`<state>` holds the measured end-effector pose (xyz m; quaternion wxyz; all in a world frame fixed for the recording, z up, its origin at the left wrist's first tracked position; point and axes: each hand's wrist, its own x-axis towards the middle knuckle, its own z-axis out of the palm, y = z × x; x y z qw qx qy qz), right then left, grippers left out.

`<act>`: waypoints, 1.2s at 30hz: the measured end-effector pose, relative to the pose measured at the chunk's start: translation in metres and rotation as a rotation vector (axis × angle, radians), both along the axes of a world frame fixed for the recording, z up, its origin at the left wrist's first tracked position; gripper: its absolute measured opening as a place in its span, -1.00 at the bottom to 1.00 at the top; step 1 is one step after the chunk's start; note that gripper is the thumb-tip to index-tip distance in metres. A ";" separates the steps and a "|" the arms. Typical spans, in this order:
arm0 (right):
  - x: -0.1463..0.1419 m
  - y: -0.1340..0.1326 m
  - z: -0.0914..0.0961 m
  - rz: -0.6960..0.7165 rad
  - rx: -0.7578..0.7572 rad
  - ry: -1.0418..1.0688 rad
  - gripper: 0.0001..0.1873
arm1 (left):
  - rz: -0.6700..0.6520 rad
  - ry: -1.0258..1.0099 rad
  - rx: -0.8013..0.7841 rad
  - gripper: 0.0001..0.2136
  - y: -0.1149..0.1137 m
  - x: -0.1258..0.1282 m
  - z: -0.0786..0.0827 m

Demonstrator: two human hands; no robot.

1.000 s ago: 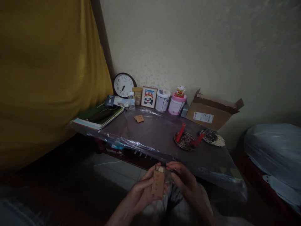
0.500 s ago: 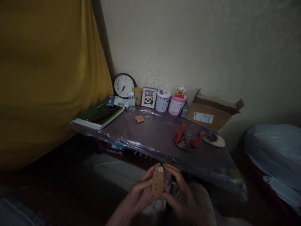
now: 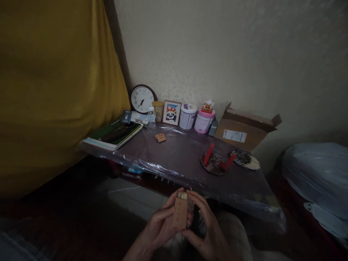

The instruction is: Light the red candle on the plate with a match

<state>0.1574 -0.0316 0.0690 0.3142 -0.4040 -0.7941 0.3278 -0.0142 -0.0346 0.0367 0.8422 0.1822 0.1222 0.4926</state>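
A small brown cardboard matchbox (image 3: 180, 214) with red marks is in my left hand (image 3: 162, 223), whose fingers wrap round its side and back. Its tray stands partly out at the far end, and pale matchsticks (image 3: 182, 195) show in it. My right hand (image 3: 205, 221) is curved along the box's right side, thumb at the near end and forefinger close to the tray end. A thin match (image 3: 190, 189) with a reddish tip pokes up beside the right forefinger; most of it is hidden by the fingers.
On the plastic-covered table (image 3: 174, 159), red candles (image 3: 209, 153) stand on a metal plate (image 3: 213, 172), beside a dish of matchsticks (image 3: 246, 160). Brown card pieces (image 3: 160, 137) lie mid-table. Behind are a clock (image 3: 143, 99), picture frame (image 3: 172, 113), tins (image 3: 188, 116) and cardboard box (image 3: 239, 130).
The matchbox and both hands have shifted slightly left and nearer. My right thumb has moved to the box's near end. The tabletop things stand as before.
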 end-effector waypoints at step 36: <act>-0.004 0.022 0.009 -0.069 0.110 0.035 -0.32 | 0.053 -0.030 -0.057 -0.58 0.021 0.003 0.023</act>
